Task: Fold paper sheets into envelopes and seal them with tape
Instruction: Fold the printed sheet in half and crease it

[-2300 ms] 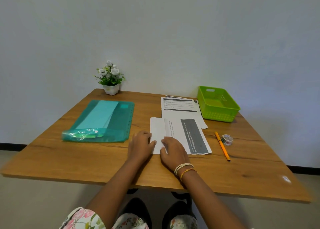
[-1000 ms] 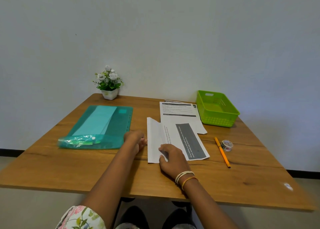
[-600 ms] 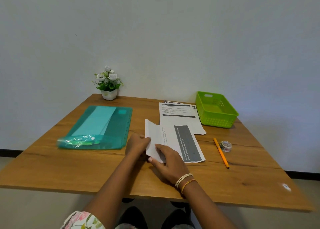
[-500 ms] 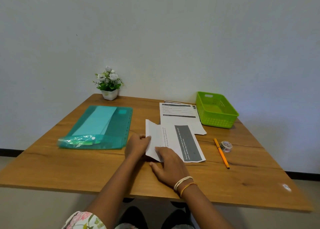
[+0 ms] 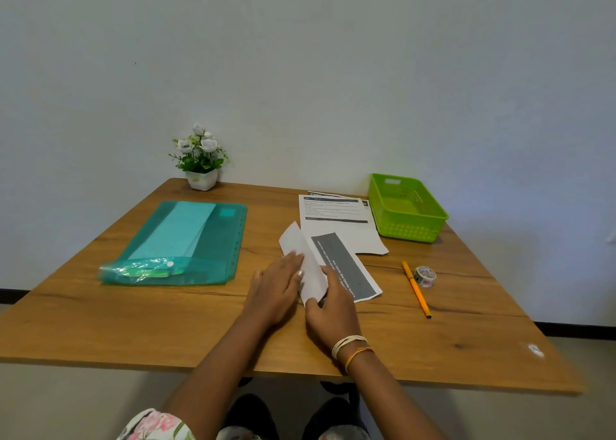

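Observation:
A printed paper sheet with a dark grey band lies in the middle of the wooden table. Its left flap is raised and leans over to the right. My left hand lies against the flap's left side with fingers straight. My right hand pinches the flap's near corner between thumb and fingers. A small roll of patterned tape sits to the right, beside an orange pencil.
More printed sheets lie behind the folded one. A lime green basket stands at the back right. A teal plastic folder lies on the left, and a small potted plant stands at the back by the wall.
The sheet's left flap has come up off the table and swung over to the right. My right hand moved from pressing the sheet to pinching the flap's near corner; my left hand followed onto it.

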Action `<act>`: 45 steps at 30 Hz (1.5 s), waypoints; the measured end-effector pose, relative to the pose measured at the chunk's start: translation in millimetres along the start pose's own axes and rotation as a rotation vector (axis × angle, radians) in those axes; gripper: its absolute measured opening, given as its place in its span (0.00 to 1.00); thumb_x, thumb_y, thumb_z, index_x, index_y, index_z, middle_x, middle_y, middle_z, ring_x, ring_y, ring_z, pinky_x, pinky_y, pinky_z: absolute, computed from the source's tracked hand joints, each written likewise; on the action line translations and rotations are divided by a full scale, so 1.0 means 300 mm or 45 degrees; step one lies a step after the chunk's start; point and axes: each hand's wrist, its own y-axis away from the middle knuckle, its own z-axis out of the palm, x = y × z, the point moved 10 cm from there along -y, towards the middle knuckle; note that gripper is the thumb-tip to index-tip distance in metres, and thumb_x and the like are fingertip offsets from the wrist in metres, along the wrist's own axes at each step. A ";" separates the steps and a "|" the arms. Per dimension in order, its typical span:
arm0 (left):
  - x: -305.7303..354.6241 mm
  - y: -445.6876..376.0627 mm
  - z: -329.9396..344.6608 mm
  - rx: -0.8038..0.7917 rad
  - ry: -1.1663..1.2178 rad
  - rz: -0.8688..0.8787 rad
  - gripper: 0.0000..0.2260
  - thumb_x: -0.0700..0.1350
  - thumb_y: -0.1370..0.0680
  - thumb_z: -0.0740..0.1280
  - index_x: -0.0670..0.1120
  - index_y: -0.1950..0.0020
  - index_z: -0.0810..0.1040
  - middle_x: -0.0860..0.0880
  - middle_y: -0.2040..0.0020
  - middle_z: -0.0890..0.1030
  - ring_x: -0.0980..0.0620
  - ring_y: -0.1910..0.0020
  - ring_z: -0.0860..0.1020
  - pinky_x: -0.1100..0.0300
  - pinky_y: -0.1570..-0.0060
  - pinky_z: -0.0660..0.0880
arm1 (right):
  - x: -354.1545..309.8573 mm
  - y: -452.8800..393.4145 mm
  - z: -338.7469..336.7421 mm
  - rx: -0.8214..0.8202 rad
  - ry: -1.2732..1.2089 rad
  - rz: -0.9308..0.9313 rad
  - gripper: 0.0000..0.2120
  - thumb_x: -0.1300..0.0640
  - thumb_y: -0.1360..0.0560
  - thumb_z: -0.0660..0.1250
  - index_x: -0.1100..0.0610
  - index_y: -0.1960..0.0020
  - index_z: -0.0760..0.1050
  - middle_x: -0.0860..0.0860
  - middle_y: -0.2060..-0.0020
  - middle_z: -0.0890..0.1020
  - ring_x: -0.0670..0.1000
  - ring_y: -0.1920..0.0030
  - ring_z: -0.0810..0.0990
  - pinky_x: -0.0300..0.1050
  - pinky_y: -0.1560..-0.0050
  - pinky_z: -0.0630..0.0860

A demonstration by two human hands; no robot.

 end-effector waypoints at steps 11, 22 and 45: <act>0.016 0.007 0.027 -0.084 -0.205 0.019 0.20 0.55 0.18 0.54 0.55 0.26 0.65 0.54 0.24 0.62 0.56 0.25 0.58 0.49 0.27 0.52 | 0.060 -0.026 -0.044 0.081 0.415 0.097 0.21 0.54 0.23 0.61 0.54 0.31 0.67 0.52 0.37 0.73 0.51 0.37 0.70 0.45 0.38 0.73; -0.058 0.008 0.022 -0.026 -0.383 -0.272 0.29 0.60 0.19 0.49 0.46 0.23 0.57 0.46 0.22 0.57 0.48 0.23 0.54 0.44 0.26 0.48 | 0.028 -0.019 0.033 -0.157 0.527 -0.108 0.21 0.52 0.19 0.54 0.54 0.28 0.65 0.51 0.30 0.68 0.50 0.29 0.64 0.44 0.29 0.63; -0.012 0.006 -0.053 0.329 1.253 -0.536 0.14 0.44 0.17 0.57 0.49 0.31 0.68 0.55 0.53 0.76 0.56 0.58 0.78 0.68 0.71 0.75 | -0.024 0.017 0.023 -0.255 0.238 -0.195 0.35 0.33 0.29 0.61 0.48 0.27 0.60 0.46 0.32 0.69 0.48 0.34 0.68 0.47 0.34 0.70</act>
